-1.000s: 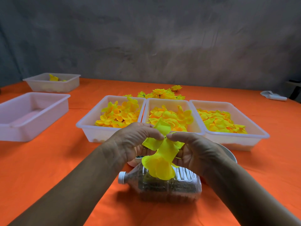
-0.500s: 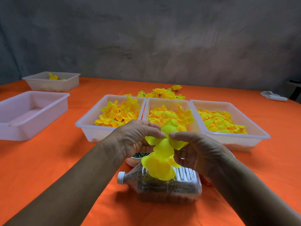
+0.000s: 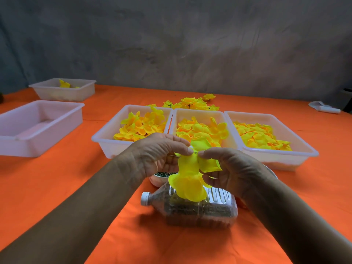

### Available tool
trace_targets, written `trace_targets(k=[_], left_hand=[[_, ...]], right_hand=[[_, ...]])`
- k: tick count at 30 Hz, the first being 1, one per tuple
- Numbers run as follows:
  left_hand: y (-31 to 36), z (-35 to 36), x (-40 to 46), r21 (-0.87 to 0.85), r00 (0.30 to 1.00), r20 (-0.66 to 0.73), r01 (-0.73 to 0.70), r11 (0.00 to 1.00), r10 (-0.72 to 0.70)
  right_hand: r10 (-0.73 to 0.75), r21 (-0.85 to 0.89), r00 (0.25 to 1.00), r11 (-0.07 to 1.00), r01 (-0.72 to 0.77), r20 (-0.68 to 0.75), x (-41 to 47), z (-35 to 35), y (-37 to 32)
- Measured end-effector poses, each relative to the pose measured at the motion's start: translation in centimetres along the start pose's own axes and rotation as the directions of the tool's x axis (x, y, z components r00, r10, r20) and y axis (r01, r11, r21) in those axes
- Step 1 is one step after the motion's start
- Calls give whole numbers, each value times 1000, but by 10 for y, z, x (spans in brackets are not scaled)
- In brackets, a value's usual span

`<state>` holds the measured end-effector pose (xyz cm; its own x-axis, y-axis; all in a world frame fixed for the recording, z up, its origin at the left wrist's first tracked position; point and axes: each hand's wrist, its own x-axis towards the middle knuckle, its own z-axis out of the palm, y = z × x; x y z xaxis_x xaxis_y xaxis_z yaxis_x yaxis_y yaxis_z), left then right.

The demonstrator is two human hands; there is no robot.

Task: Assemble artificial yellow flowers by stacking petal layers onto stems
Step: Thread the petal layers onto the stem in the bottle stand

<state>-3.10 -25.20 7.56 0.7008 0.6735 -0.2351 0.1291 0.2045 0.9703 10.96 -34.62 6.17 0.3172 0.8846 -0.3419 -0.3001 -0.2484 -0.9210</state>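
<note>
Petal layers point(image 3: 190, 174) hung w/ both hands above the bottle point(image 3: 198, 208) on the table point(image 3: 57, 187), left hand point(image 3: 158, 157) & right hand point(image 3: 228, 168) fingers pinched together on their top, so a slack pinch could prob let layers slide off-centre or drop.

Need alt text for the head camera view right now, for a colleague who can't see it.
Left hand and right hand pinch yellow petal layers together above a capped plastic bottle lying on its side on an orange table. Behind stand three white trays of yellow petals, with finished flowers beyond and two more trays at left.
</note>
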Motion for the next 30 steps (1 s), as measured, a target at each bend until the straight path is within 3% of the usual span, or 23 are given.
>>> trace_targets(k=[12, 20, 30], left_hand=[[-6, 5, 6, 35, 999, -30, 41, 999, -40], [-9, 2, 7, 111, 999, -37, 9, 994, -5], [-12, 1, 11, 214, 996, -76, -24, 977, 41]], right_hand=[[19, -113, 999, 993, -24, -44, 1, 0, 3], [-70, -242, 997, 969, 59, -37, -4, 1, 3], [-67, -346, 995, 937, 36, -79, -2, 2, 7]])
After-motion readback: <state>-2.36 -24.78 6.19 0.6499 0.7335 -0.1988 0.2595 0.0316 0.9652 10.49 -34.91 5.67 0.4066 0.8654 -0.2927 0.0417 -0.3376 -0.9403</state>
